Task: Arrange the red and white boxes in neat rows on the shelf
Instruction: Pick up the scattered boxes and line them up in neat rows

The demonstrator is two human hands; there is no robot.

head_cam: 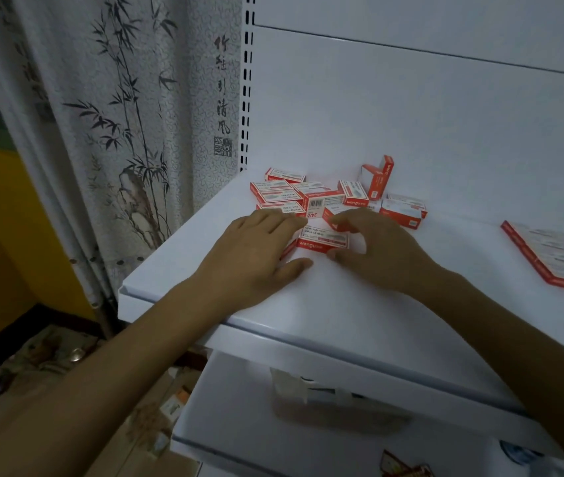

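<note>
Several small red and white boxes (291, 196) lie jumbled at the back left of the white shelf (325, 304). One box (378, 180) stands upright against the back panel. One flat box (323, 241) lies between my hands. My left hand (256, 249) rests flat on the shelf with fingers apart, its fingertips over the edge of another box (285, 251). My right hand (377, 249) curls around the right end of the flat box, with the index finger behind it and the thumb in front. More boxes (402, 208) lie just beyond my right hand.
A tight block of boxes in rows (555, 256) lies at the shelf's far right. The back panel (411, 115) rises behind the pile. A lower shelf (273, 425) juts out below. A bamboo-print curtain (129, 115) hangs left of the shelf's slotted upright.
</note>
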